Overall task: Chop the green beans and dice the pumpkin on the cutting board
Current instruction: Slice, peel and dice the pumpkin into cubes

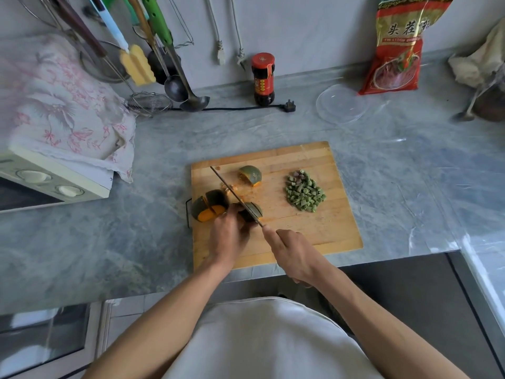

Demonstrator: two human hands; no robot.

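Wooden cutting board (314, 231): left hand (228, 236) holds pumpkin (250, 212), right hand (292, 253) grips knife (235, 195) (beans (304, 191) beside).

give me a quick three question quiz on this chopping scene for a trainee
1. True or false: the green beans are already chopped into a pile on the cutting board.
2. Which hand holds the knife? A) left B) right C) neither
3. Fill in: the left hand steadies a pumpkin piece under the ____.

Key:
1. True; the pile lies on the board's right side.
2. B; the right hand has its grip on the handle.
3. Knife; two more pumpkin chunks sit at the board's left edge and another wedge lies further back.
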